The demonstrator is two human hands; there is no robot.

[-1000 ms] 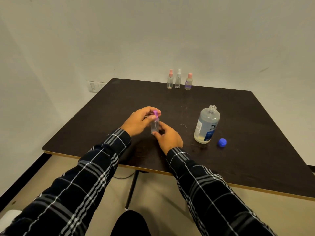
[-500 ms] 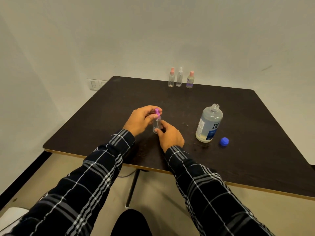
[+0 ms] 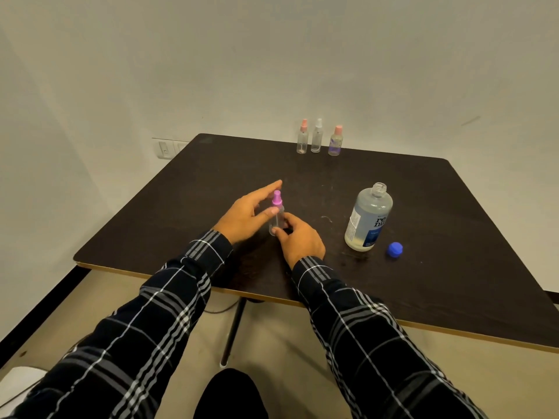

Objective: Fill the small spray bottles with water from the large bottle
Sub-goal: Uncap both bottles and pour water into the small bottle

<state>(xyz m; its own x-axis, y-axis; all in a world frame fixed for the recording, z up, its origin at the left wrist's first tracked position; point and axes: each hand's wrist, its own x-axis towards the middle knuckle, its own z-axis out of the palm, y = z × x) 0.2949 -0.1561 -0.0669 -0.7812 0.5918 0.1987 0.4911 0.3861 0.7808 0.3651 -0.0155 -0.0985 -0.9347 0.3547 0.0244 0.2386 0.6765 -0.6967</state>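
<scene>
At centre frame, a small spray bottle [image 3: 276,219] with a pink top [image 3: 276,198] stands upright on the dark table [image 3: 453,282], between the two hands and touching both. The right hand [image 3: 298,240] pinches its lower body. The left hand [image 3: 246,214] is spread wide, fingers fanned past the top, thumb against the bottle's shoulder. The uncapped large bottle [image 3: 367,219] stands right of centre, nearer the right hand, its blue cap [image 3: 394,249] beside it. Three more spray bottles [image 3: 317,137] line the far edge.

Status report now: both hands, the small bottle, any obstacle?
Right hand grips purple-capped spray bottle; left hand open beside the cap. Large bottle uncapped, upright. Nothing in the way.
</scene>
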